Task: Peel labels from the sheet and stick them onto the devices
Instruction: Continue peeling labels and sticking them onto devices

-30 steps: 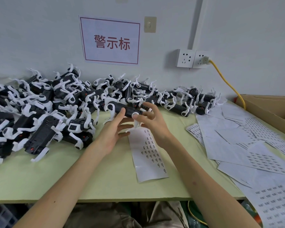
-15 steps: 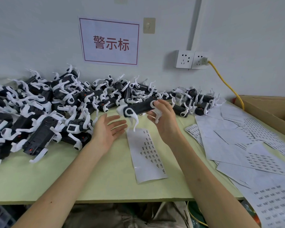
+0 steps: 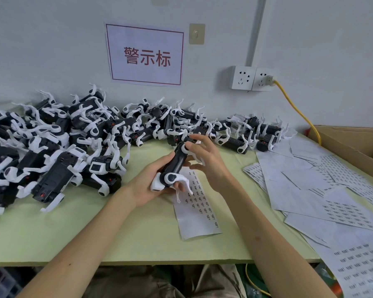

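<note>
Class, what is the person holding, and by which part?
A black-and-white device: the left hand grips its lower end; the right hand touches its upper end.

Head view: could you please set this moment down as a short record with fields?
Held item: black-and-white device, tilted, above the label sheet
Hands: left hand grips the device's lower end; right hand pinches its upper end
Sheet: flat on the green table, near the front edge
Stock: pile of devices along the wall, mostly at left
Right side: loose sheets beside a cardboard box
Label on held device: cannot tell
</note>
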